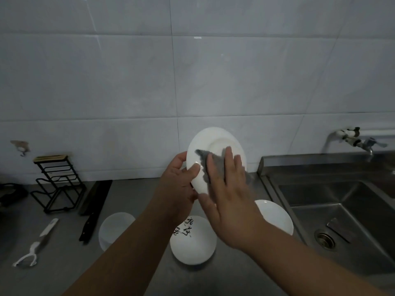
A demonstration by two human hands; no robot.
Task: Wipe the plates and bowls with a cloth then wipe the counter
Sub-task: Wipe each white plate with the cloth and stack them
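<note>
My left hand (179, 178) grips the left rim of a white plate (213, 142), which is held upright above the counter with its underside toward me. With straight fingers my right hand (226, 189) presses a grey cloth (210, 165) flat against the plate's underside. Below my arms on the grey counter (64, 253) sit a white bowl (115, 229), a white bowl with black writing (192, 242) and another white dish (275, 216), partly hidden by my right wrist.
A steel sink (342, 210) with a drain lies at the right under a wall tap (352, 139). At the left stand a black wire rack (57, 182), a dark knife (94, 208) and a white peeler (36, 244). The tiled wall is close behind.
</note>
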